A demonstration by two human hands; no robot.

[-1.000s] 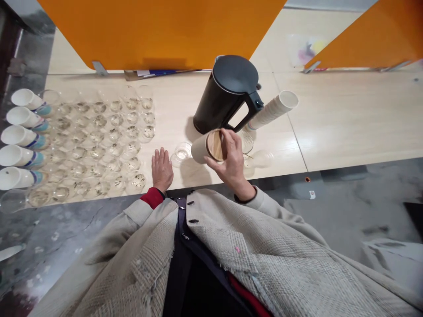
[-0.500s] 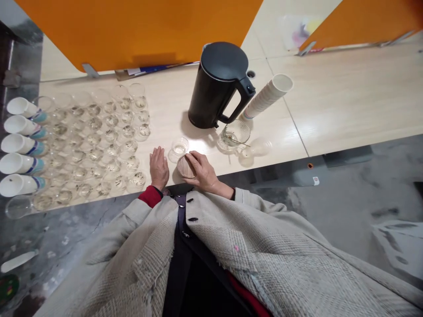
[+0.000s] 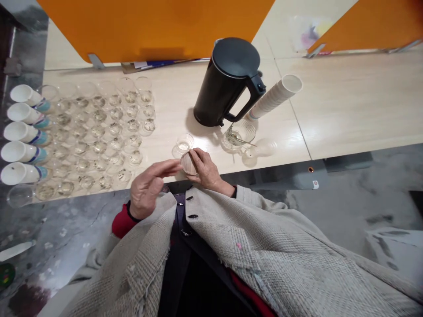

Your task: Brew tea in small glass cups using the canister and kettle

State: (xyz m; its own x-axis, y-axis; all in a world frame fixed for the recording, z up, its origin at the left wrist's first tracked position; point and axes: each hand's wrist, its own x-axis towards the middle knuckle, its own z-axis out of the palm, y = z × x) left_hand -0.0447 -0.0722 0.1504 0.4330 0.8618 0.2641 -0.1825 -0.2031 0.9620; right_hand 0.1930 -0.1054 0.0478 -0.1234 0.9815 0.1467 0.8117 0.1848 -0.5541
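My right hand [image 3: 207,172] is wrapped around a clear ribbed cup [image 3: 188,164] at the table's front edge. Its round end faces up toward me; whether it is one cup or several nested cannot be made out. My left hand [image 3: 146,187] is open, fingers stretched together toward that cup, thumb apart. Its fingertips reach the cup's left side; I cannot tell if they touch. Just behind stands a small clear cup [image 3: 184,144]. To the right, a ribbed glass bowl [image 3: 243,134] holds dark dried bits and a thin stick or spoon handle.
Rows of clear cups [image 3: 99,147] with dark bits in them fill the table's left part. Several white paper cups [image 3: 21,152] line its left end. A black kettle [image 3: 228,83] and a leaning stack of paper cups [image 3: 276,97] stand behind the bowl. An orange partition [image 3: 158,26] rises at the back.
My left hand has lifted from the table and turned, its fingers now pointing right to the cup. The right hand keeps its hold. The view has shifted slightly.
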